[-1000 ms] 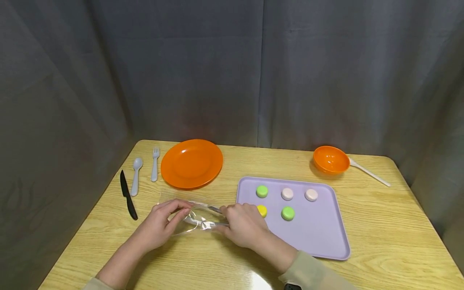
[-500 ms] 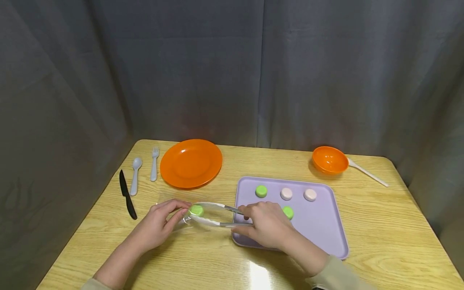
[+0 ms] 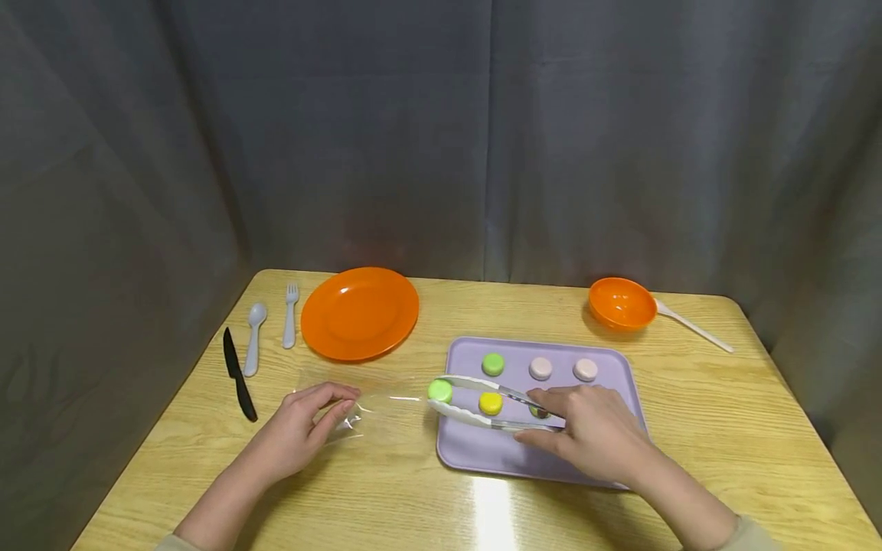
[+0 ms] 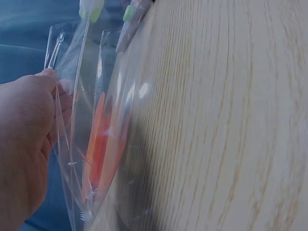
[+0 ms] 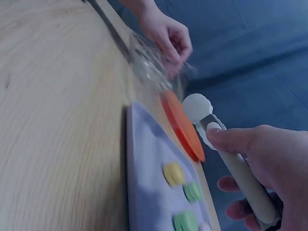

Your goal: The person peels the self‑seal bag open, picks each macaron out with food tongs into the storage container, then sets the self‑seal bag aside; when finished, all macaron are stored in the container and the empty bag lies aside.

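My right hand (image 3: 586, 428) grips silver tongs with white scalloped tips (image 3: 460, 414), thumb along one arm in the right wrist view. A green macaron (image 3: 439, 392) sits between the tips, over the left edge of the lilac tray (image 3: 482, 453). My left hand (image 3: 303, 422) pinches the edge of a clear plastic bag (image 4: 72, 122) between thumb and fingers. The bag's mouth faces the tray. On the tray lie a yellow macaron (image 3: 491, 403), pink ones (image 3: 540, 369) and green ones (image 3: 492, 363); one green macaron is partly hidden behind the tongs.
An orange plate (image 3: 360, 314) lies behind the bag. Left of it are a light fork (image 3: 290, 315), a light spoon (image 3: 254, 340) and a black knife (image 3: 239, 375). At the back right an orange bowl (image 3: 622, 304) stands beside a white utensil handle (image 3: 696, 327).
My right hand has drawn the tongs rightward out of the bag, with the green macaron between their tips. My left hand has stayed at the bag.
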